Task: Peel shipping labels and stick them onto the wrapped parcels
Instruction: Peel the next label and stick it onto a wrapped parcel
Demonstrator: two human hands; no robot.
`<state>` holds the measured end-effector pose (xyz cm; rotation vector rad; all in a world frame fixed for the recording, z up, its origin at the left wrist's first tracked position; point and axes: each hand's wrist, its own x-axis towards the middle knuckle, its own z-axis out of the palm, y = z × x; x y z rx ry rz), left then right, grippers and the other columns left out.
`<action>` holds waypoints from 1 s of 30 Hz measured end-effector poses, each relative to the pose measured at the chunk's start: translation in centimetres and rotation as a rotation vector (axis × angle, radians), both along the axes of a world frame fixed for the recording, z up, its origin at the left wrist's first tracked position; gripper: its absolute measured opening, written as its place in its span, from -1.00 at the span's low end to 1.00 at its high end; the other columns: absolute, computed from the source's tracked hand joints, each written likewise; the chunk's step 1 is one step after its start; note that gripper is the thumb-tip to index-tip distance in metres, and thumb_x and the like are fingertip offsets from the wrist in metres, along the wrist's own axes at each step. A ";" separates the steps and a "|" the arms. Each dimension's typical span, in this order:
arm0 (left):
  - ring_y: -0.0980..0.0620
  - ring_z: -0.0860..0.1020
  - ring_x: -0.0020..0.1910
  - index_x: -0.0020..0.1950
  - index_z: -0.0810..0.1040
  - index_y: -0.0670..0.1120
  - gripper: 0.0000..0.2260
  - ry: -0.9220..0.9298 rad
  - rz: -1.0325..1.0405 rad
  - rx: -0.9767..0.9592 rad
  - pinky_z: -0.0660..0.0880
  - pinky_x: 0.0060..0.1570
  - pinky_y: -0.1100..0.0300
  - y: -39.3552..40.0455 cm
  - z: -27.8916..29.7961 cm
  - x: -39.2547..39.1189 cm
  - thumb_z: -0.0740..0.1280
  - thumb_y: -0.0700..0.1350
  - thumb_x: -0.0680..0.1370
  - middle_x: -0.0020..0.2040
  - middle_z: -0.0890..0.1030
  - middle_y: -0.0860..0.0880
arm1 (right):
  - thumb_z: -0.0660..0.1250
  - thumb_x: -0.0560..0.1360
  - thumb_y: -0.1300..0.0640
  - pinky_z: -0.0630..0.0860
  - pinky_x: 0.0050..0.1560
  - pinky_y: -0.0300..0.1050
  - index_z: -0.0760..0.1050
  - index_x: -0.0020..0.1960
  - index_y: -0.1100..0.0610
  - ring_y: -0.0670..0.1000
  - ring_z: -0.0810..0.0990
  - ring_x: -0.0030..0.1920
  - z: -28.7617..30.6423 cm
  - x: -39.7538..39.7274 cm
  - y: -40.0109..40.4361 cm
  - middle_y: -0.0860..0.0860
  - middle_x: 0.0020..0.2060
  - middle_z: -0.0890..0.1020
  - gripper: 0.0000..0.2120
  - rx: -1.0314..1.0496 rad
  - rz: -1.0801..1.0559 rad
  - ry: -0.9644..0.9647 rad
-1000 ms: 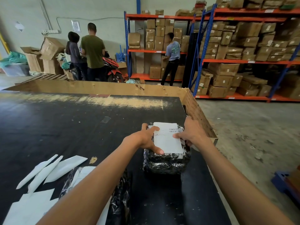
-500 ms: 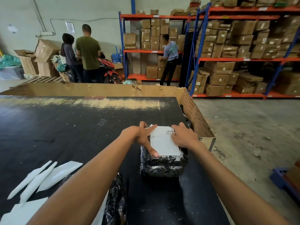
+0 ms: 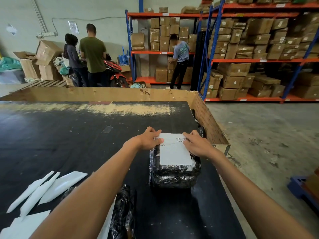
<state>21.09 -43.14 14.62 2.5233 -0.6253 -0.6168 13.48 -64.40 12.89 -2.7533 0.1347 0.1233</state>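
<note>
1. Two hands press down on one white shipping label [image 3: 174, 150]. The left hand [image 3: 149, 139] lies flat at the label's far left corner, fingers spread, thumb on the paper. The right hand [image 3: 196, 144] lies flat on the far right edge, fingertips by the barcode. Neither hand grips anything; both just push on the label.
2. Under the hands, the label lies on top of a parcel wrapped in shiny black plastic [image 3: 174, 176].
3. The parcel sits on a black table [image 3: 69, 144], near the table's right edge.
4. Below the left arm lies a second black wrapped parcel [image 3: 123, 214], partly hidden by the arm.
5. Far to the left of the hands, near the body, lie white peeled backing strips [image 3: 51, 185], some curled.
6. Beyond the hands, a cardboard wall [image 3: 103, 94] runs along the table's far side and bends round to the right of the right hand.
7. Past that, three people [image 3: 93, 54] stand by shelves full of brown boxes [image 3: 241, 49].
</note>
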 end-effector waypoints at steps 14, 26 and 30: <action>-0.10 0.08 0.56 0.61 -0.09 0.18 0.06 0.020 -0.135 0.066 0.12 0.52 -0.11 1.6 0.4 -0.8 0.53 0.25 0.32 0.56 -0.07 0.14 | 0.57 0.40 0.11 0.53 -0.19 -0.32 0.04 0.63 0.02 -0.11 0.40 -0.09 1.0 -2.1 -3.4 -0.06 0.35 0.23 -0.02 0.456 0.249 0.193; -0.12 0.27 0.46 0.52 0.15 -0.07 -0.47 -0.052 0.125 -0.216 0.30 0.41 0.05 -1.1 -1.6 -3.1 0.28 -0.01 0.62 0.51 0.08 -0.07 | 0.45 0.52 0.11 0.42 0.21 -0.29 0.43 0.29 0.05 -0.10 0.40 0.16 -1.4 -1.9 -0.4 0.02 0.17 0.34 -0.62 0.516 0.032 -0.153; -0.08 0.40 0.24 0.46 0.29 -0.12 -0.65 -0.097 0.218 -0.309 0.35 0.09 0.21 -1.0 -1.4 -3.0 0.15 -0.22 0.66 0.49 0.19 -0.14 | 0.28 0.58 0.34 0.46 -0.09 -0.36 0.47 0.24 0.09 -0.05 0.45 0.02 -1.7 -1.6 -1.3 0.11 0.10 0.40 -0.71 0.697 -0.032 -0.147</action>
